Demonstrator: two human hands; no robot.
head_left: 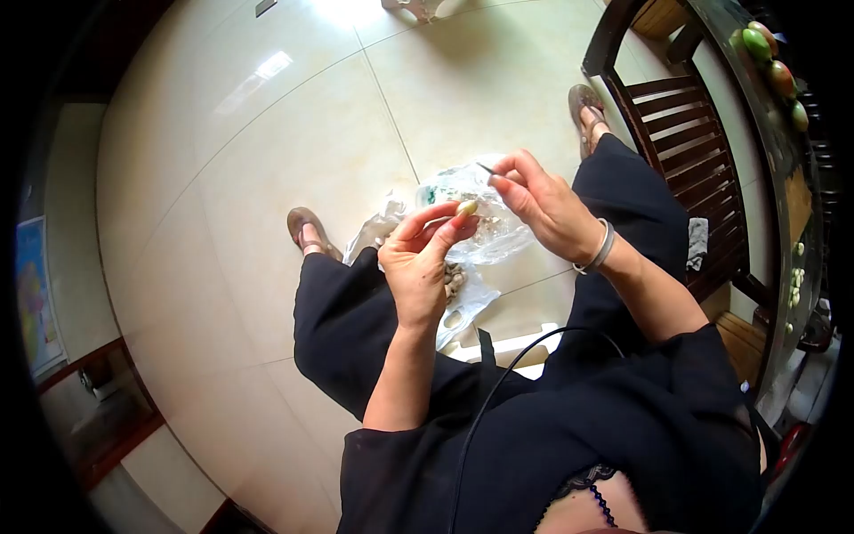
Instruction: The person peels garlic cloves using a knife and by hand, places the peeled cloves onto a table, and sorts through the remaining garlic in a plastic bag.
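My left hand [418, 258] pinches a small, oval, yellow-green kernel [467, 207] between thumb and fingertips. Up and to the right of it, my right hand [547, 206] has thumb and forefinger closed on a thin dark pointed piece [485, 167]; its exact kind is too small to tell. The two hands are apart. Beneath them, a clear plastic bag [507, 249] contains pale bits. Partly covered by my left hand, several small brownish-grey nut-like pieces [454, 283] lie in a white plastic bag [476, 303].
A dark slatted wooden chair [689, 147] stands to the right beside a table [787, 169]. Green-red fruits [779, 78] and small pale pieces [796, 285] lie on that table. A black cable [498, 387] crosses my lap. Tiled floor [267, 205] stretches out ahead and leftward.
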